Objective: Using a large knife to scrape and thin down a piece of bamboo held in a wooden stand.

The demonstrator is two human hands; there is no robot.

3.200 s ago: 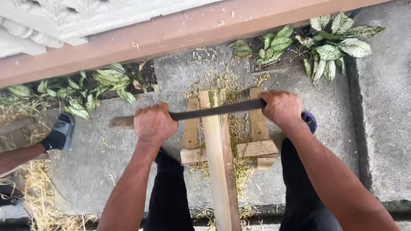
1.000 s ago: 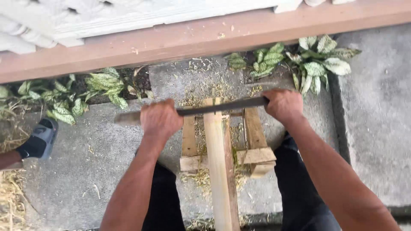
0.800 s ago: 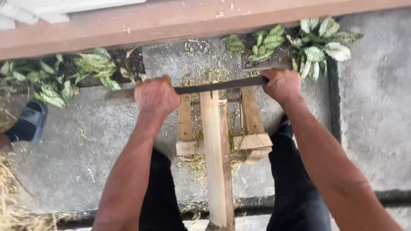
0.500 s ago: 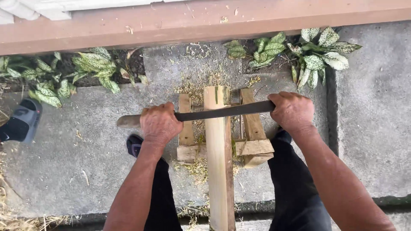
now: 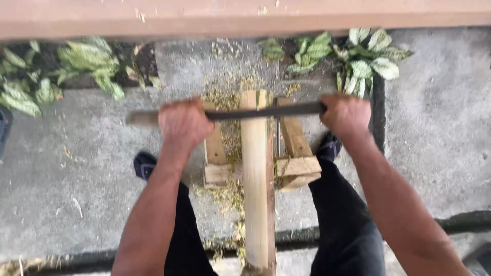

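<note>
Pale wooden stave [image 5: 257,179] lies lengthwise on a wooden stand [image 5: 296,168] between the knees | left hand [image 5: 184,124], right hand [image 5: 347,115] clenched on dark blade [image 5: 266,112] laid across its far end | stave looks stiff, light; blade best held at both ends

Leafy plants [image 5: 368,53] line a reddish beam [image 5: 245,18] above the shaving-strewn concrete floor [image 5: 76,174].

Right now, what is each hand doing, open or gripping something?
Left hand: closed around one end of the long dark blade.
Right hand: closed around the blade's other end, across the pale wooden pole.
</note>
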